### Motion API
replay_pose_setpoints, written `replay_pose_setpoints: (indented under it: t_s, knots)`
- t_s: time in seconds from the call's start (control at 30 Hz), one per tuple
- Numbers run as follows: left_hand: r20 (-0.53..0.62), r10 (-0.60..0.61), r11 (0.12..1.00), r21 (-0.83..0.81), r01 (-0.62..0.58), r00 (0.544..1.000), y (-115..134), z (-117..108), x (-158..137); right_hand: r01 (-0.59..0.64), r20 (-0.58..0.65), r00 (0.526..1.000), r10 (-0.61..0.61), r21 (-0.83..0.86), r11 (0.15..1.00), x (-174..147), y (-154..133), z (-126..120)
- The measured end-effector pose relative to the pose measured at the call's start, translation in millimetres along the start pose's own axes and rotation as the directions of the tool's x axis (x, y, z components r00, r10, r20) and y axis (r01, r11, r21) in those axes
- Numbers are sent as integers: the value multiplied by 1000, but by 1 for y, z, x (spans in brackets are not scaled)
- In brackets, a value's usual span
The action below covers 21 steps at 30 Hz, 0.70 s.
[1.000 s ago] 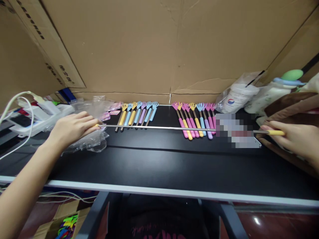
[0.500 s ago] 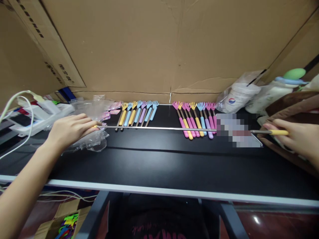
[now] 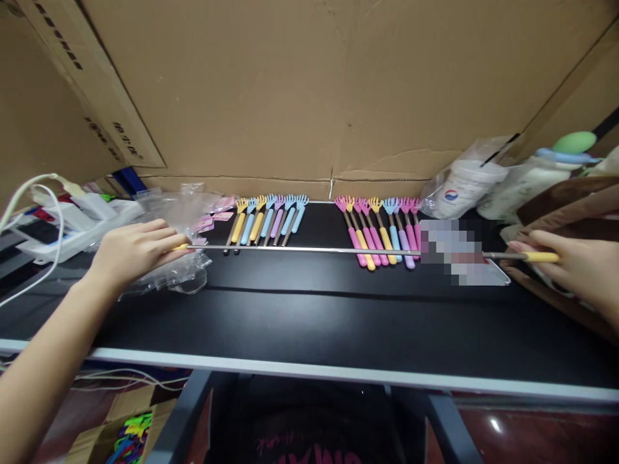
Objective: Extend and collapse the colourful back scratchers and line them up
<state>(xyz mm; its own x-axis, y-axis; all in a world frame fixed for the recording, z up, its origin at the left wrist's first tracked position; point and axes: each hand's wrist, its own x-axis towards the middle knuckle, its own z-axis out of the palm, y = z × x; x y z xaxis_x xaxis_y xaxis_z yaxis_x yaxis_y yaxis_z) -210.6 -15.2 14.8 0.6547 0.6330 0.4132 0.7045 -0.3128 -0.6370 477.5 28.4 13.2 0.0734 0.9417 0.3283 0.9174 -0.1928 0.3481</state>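
A telescopic back scratcher (image 3: pixel 300 249), drawn out long, spans the view level above the black table (image 3: pixel 309 335). My left hand (image 3: pixel 133 251) is closed on its yellow left end, whose shape the fingers mostly hide. On the right, my right hand (image 3: pixel 575 264) grips the yellow handle at the other end. Behind the rod lie two rows of back scratchers: a left group (image 3: pixel 265 222) in yellow, blue and purple, and a right group (image 3: pixel 380 235) in pink, yellow, blue and purple. Their claw heads point toward the cardboard wall.
Clear plastic bags (image 3: pixel 178 277) and a white power strip (image 3: pixel 82 225) with cables lie at the left. A bagged white cup (image 3: pixel 467 187), a bottle (image 3: pixel 546 177) and a brown bag (image 3: pixel 556 206) stand at right. Cardboard (image 3: pixel 290 90) walls the back. Below is a box (image 3: pixel 91 444) of colourful items.
Almost nothing differs. A little more of the yellow end shows beside my left fingers, and the rod stays stretched between both hands.
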Motion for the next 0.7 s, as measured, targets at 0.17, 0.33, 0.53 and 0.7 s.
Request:
replay_pose_setpoints:
  t_s: [0.17,0.33,0.53,0.7]
  knots:
    - [-2,7,1000,-23,-7,1000,1,1,-1,0,14,1000,0,13,1000,1,0,1]
    - [5,6,1000,7,-7,1000,2,2,1,-12,37,999,13,-34,999,0,-4,-4]
    - [23,2,999,37,-3,1000,0,3,2,5,48,999,-3,-32,999,-2,-10,-12]
    - [-49,60,995,86,-55,997,-4,0,5,46,-38,998,-48,-39,998,-6,-18,-18]
